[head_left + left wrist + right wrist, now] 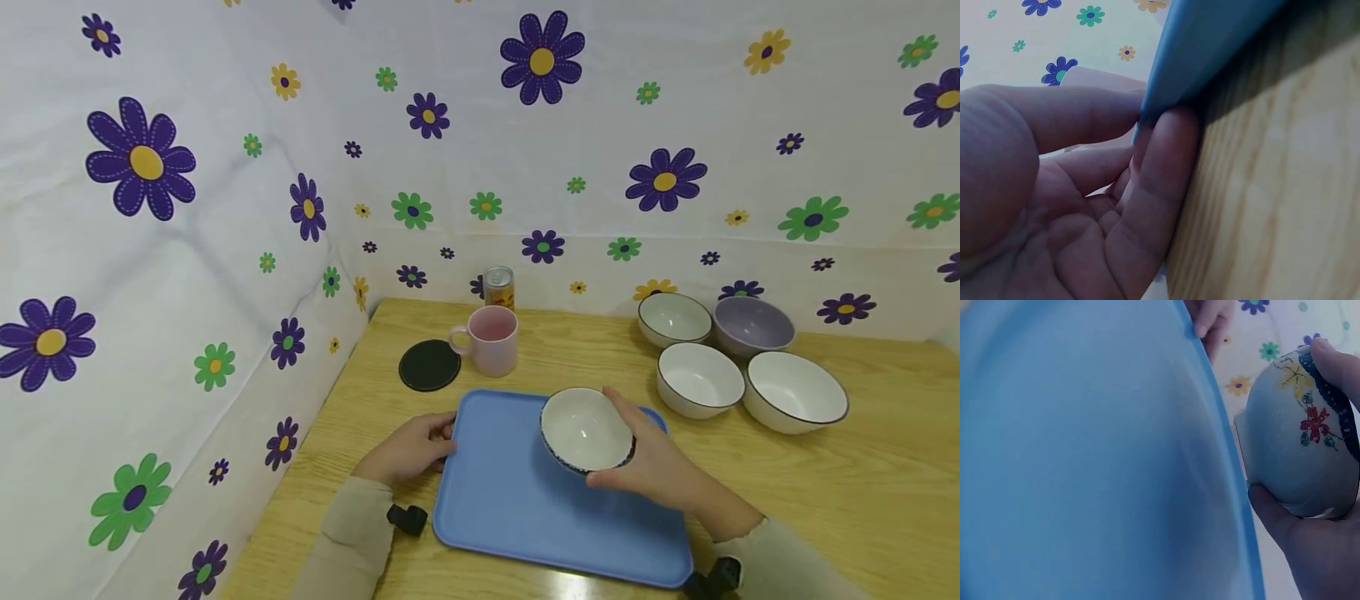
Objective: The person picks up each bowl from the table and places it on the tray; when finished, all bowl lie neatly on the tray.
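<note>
Bowl (587, 429): one, white inside, dark speckled rim, painted flowers outside. Held over the tray's right half. Probably glazed ceramic: stiff, moderately weighty, smooth enough to slip, liable to chip. Best taken across opposite sides, below the rim.

Right hand (652, 467): grips the bowl's right side between thumb and fingers.

Tray (525, 517): blue, shallow, raised edge; likely light, rigid plastic. Best lifted by opposite edges.

Left hand (411, 448): pinches the tray's left edge.

Beyond the tray: pink mug (495, 346), black disc (430, 366), can (499, 292). Far right: purple bowl (753, 327), three whitish bowls (701, 379). All on wooden table (862, 508).
</note>
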{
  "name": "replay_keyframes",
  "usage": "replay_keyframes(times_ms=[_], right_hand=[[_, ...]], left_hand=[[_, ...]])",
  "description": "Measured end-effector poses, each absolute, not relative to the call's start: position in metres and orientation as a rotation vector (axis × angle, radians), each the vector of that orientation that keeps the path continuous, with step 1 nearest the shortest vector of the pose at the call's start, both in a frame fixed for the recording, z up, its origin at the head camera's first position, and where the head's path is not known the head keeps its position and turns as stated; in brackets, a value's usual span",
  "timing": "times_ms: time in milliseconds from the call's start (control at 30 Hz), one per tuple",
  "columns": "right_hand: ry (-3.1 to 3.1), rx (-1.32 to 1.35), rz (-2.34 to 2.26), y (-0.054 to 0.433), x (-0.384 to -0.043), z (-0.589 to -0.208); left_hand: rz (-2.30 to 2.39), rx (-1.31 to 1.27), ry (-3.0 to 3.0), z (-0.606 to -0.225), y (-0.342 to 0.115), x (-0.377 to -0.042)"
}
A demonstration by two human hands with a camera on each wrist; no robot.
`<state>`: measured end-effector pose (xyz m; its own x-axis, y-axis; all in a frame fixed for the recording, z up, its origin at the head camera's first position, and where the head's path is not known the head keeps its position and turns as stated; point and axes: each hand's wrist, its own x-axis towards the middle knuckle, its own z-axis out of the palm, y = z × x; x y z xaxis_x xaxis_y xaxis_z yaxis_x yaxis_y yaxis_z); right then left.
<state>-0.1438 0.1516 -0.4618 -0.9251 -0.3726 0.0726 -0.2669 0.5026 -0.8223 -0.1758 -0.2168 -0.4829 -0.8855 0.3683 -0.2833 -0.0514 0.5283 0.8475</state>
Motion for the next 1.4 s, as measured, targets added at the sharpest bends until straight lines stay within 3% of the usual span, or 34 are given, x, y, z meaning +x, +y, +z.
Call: replay_keyframes(times_ms=[933, 1400], right_hand=[[2.475, -0.52, -1.404, 0.077, -0.187, -0.469], [2.422, -0.625, -1.447, 0.05, -0.199, -0.48]], left_hand=[[1.278, 0.259, 2.363, -0.484, -0.214, -0.182], [1.268, 0.305, 2.369, -0.489, -0.216, -0.181]])
